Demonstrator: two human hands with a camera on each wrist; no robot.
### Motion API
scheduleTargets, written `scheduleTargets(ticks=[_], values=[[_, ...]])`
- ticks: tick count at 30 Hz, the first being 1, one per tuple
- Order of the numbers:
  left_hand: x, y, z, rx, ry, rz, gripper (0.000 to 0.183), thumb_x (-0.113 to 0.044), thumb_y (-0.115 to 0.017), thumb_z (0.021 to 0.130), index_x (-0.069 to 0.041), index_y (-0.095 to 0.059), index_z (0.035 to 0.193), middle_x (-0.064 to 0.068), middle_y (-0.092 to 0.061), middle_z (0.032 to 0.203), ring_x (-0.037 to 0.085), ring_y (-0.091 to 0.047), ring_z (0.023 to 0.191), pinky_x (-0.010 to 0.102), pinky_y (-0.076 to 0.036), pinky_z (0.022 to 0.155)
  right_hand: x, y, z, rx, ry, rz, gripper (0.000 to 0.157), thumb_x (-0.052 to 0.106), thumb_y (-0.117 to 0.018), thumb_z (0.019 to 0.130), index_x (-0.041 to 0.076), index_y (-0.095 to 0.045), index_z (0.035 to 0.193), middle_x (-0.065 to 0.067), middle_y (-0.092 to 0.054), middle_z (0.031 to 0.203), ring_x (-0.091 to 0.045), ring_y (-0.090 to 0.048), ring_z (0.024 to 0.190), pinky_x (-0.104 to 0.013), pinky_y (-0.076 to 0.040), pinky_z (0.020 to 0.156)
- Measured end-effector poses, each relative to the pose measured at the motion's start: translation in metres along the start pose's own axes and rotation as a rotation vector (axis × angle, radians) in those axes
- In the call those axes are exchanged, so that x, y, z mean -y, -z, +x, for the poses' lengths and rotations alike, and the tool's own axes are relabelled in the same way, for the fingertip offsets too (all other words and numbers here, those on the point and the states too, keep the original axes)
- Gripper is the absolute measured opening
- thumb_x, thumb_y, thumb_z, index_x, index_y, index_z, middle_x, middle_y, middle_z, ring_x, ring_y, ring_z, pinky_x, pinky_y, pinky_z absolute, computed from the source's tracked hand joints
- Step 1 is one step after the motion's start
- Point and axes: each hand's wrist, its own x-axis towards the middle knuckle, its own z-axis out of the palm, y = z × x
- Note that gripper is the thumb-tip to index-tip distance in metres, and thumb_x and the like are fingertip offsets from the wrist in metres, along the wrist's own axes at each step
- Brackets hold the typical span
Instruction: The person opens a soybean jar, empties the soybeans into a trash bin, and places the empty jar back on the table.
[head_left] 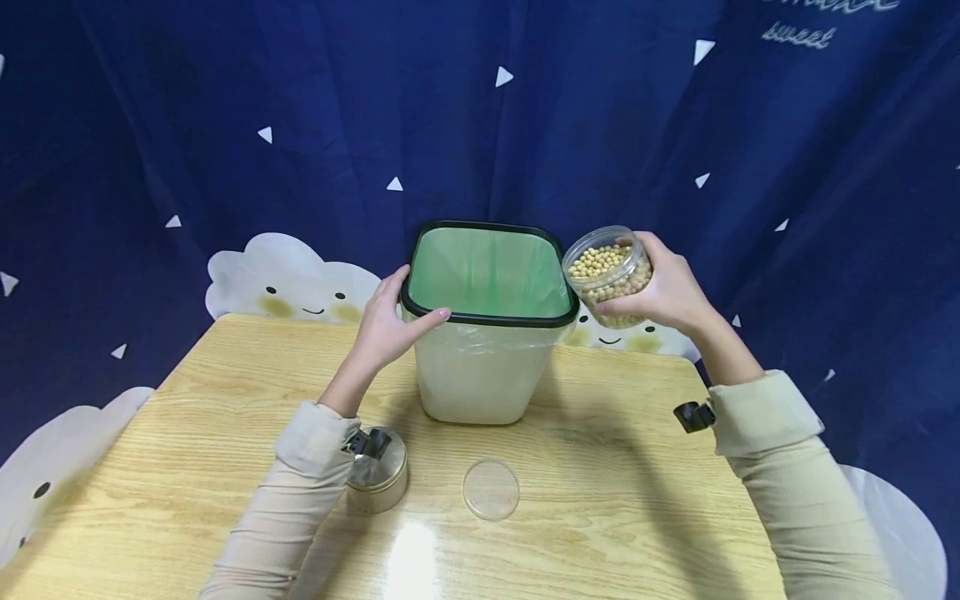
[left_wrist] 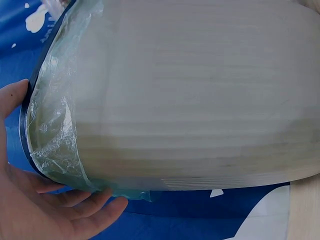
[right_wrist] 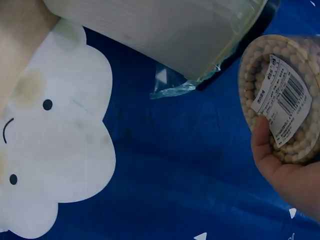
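Note:
A pale trash bin [head_left: 480, 367] with a black rim and a green liner bag [head_left: 487, 267] stands on the table. My left hand [head_left: 390, 321] grips its front left corner, thumb on the rim. In the left wrist view the fingers [left_wrist: 95, 212] of that hand curl along the bin's side below the liner's edge. My right hand [head_left: 667, 287] holds a clear, lidless jar of soybeans [head_left: 611, 275], raised beside the bin's right rim. The jar leans with its mouth towards the bin, the beans still inside it. Its labelled base [right_wrist: 285, 100] shows in the right wrist view.
A clear round lid [head_left: 491, 489] lies on the wooden table [head_left: 600, 517] in front of the bin. Close to my left forearm is a round metal-rimmed tin [head_left: 378, 483], partly covered by the wrist camera. A dark blue curtain [head_left: 450, 125] hangs behind.

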Motion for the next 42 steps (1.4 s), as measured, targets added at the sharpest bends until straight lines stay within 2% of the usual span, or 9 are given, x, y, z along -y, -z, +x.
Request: scheduleTargets(ticks=[9,19,29,34,42], values=[[0.001,-0.001,0.000,0.004,0.008,-0.007,0.087,-0.040,-0.070,0.075,-0.004,-0.029,0.141,0.016,-0.030,0.142,0.029,-0.029,0.130,0.043,-0.029,0.103,0.012,0.002,0.026,0.048,0.035,-0.120,0.085,0.024,-0.084,0.053,0.005,-0.045,0.126,-0.019,-0.057,0.107,-0.033,-0.053,0.094,-0.046,-0.042,0.077],[0.003,-0.002,0.000,0.003,-0.003,-0.019,0.087,-0.041,-0.070,0.075,-0.004,-0.029,0.141,0.016,-0.031,0.142,0.030,-0.033,0.127,0.044,-0.033,0.100,0.018,-0.001,0.047,0.074,0.130,-0.221,0.084,0.025,-0.085,0.052,0.002,-0.046,0.122,-0.019,-0.058,0.103,-0.033,-0.054,0.089,-0.046,-0.044,0.075],[0.004,-0.002,0.001,0.005,-0.004,-0.017,0.087,-0.041,-0.070,0.074,-0.004,-0.028,0.142,0.015,-0.030,0.143,0.028,-0.029,0.130,0.044,-0.030,0.102,0.028,-0.005,0.058,0.146,0.180,-0.369,0.083,0.027,-0.084,0.051,0.004,-0.046,0.121,-0.016,-0.058,0.101,-0.033,-0.053,0.088,-0.046,-0.043,0.072],[0.004,-0.003,0.001,0.005,-0.002,-0.017,0.087,-0.041,-0.070,0.075,-0.004,-0.028,0.142,0.015,-0.029,0.143,0.028,-0.028,0.130,0.044,-0.030,0.102,0.035,-0.005,0.061,0.182,0.206,-0.451,0.087,0.028,-0.082,0.051,0.005,-0.043,0.125,-0.017,-0.056,0.107,-0.034,-0.052,0.092,-0.049,-0.043,0.075],[0.006,-0.003,0.002,0.007,0.008,-0.018,0.087,-0.042,-0.070,0.075,-0.004,-0.027,0.142,0.015,-0.029,0.143,0.028,-0.027,0.131,0.044,-0.029,0.102,0.043,-0.004,0.067,0.202,0.250,-0.534,0.088,0.029,-0.082,0.052,0.005,-0.042,0.126,-0.019,-0.054,0.109,-0.037,-0.051,0.095,-0.052,-0.042,0.075]])
